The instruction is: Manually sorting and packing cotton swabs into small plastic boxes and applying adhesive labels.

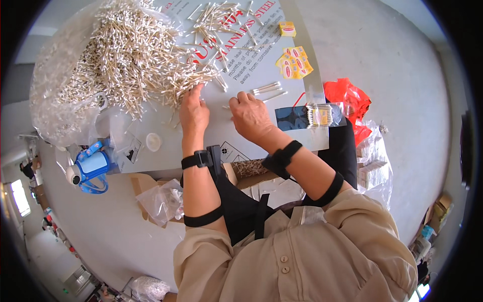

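A large heap of cotton swabs with white tips spills out of a clear plastic bag at the left of the table. At the heap's near right edge lies my left hand, fingers stretched forward and touching the outermost swabs. My right hand is closed over the tabletop, fingers curled down. White swab tips stick out at its left side, and the rest of them is hidden under the hand. Several separate swabs lie just right of its knuckles. Farther right, a clear packet of swabs rests on a dark blue sheet.
Loose swabs are scattered at the far side. Yellow cards and a small yellow stack lie at right. A round white lid is near the left front. A blue bottle, a red bag and a cardboard box surround the table.
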Motion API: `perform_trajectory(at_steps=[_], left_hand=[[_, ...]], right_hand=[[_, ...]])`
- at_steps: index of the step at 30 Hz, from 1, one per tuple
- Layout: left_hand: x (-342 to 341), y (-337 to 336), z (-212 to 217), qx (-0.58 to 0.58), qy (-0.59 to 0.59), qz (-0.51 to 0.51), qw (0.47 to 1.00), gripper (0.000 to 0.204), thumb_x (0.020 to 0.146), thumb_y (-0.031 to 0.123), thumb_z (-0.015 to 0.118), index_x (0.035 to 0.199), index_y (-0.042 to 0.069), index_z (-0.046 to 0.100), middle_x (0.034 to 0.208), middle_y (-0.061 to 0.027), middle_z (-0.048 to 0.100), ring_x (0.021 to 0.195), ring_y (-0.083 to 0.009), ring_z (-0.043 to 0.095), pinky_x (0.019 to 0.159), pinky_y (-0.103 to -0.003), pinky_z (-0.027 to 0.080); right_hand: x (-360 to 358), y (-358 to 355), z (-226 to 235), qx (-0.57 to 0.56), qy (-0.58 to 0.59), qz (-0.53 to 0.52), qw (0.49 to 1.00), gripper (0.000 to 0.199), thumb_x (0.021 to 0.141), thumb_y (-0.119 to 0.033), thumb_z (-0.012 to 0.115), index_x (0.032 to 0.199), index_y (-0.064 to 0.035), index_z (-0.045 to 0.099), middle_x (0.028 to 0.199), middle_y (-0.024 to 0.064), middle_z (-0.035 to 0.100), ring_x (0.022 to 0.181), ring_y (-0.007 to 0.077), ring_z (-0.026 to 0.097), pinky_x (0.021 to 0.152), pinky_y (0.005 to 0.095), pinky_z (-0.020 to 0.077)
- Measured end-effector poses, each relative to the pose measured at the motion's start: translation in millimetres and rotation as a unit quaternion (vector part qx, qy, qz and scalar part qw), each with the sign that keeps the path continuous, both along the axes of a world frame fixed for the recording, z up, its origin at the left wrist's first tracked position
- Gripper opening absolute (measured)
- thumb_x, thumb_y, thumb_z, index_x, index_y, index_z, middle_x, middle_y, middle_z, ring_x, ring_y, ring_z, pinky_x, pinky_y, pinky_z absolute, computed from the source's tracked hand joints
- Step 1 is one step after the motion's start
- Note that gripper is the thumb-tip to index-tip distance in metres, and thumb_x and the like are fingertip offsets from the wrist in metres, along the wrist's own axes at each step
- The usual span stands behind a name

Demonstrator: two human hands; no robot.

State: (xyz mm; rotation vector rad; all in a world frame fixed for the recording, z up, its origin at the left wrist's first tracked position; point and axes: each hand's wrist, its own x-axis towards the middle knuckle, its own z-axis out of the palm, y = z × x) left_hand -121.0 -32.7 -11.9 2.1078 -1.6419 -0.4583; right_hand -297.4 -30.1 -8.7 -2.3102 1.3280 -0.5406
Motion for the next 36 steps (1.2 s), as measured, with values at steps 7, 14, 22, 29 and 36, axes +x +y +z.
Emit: perform_trajectory(at_steps=[7, 14, 22, 29, 36], left_hand=[[-21, -3, -5, 0.018, 0.012, 0.066, 0.998, 0.048, 0.081, 0.025, 0.070, 0.122, 0.003, 0.058, 0.110, -0.0189, 0.065, 0.096, -0.0356, 0.064, 0.083, -0.043, 0.051], [-51, -48, 4, 0.000, -0.156, 0.153, 0.976, 0.048, 0.079, 0.043, 0.072, 0.101, 0.003, 0.058, 0.103, -0.0186, 0.066, 0.090, -0.0336, 0.067, 0.072, -0.046, 0.054], [-12, -32, 2, 0.057, -0.124, -0.028, 0.990, 0.012, 0.082, 0.018, 0.065, 0.079, 0.006, 0.061, 0.078, -0.0178, 0.066, 0.076, -0.0397, 0.064, 0.065, -0.049, 0.049], [-26, 34, 19, 0.171, -0.029, -0.122, 0.977, 0.009, 0.081, 0.012, 0.064, 0.086, 0.004, 0.062, 0.072, -0.0177, 0.065, 0.074, -0.0399, 0.063, 0.067, -0.048, 0.049], [-3, -22, 29, -0.181, -0.278, 0.011, 0.943, 0.046, 0.070, 0.010, 0.077, 0.112, 0.008, 0.058, 0.112, -0.0173, 0.058, 0.099, -0.0359, 0.057, 0.083, -0.042, 0.047]], right_hand=[[-22, 24, -16, -0.023, -0.015, 0.119, 0.993, 0.012, 0.073, -0.005, 0.059, 0.085, -0.0058, 0.057, 0.086, 0.0102, 0.055, 0.082, 0.0283, 0.060, 0.068, 0.0390, 0.0505], [-37, 43, -13, -0.086, -0.055, 0.079, 0.992, 0.010, 0.073, -0.008, 0.058, 0.082, -0.0063, 0.054, 0.083, 0.0086, 0.050, 0.079, 0.0259, 0.055, 0.068, 0.0367, 0.0476], [-59, 40, -23, -0.102, -0.068, 0.088, 0.989, 0.010, 0.072, -0.009, 0.059, 0.082, -0.0063, 0.057, 0.083, 0.0086, 0.049, 0.079, 0.0253, 0.055, 0.071, 0.0359, 0.0486], [-67, 41, -26, -0.095, -0.125, 0.081, 0.984, 0.015, 0.073, -0.009, 0.064, 0.086, -0.0063, 0.059, 0.087, 0.0086, 0.052, 0.081, 0.0266, 0.057, 0.072, 0.0364, 0.0498], [-68, 39, -25, -0.067, -0.145, 0.063, 0.985, 0.021, 0.072, -0.009, 0.070, 0.088, -0.0064, 0.058, 0.087, 0.0085, 0.052, 0.082, 0.0278, 0.057, 0.073, 0.0376, 0.0505]])
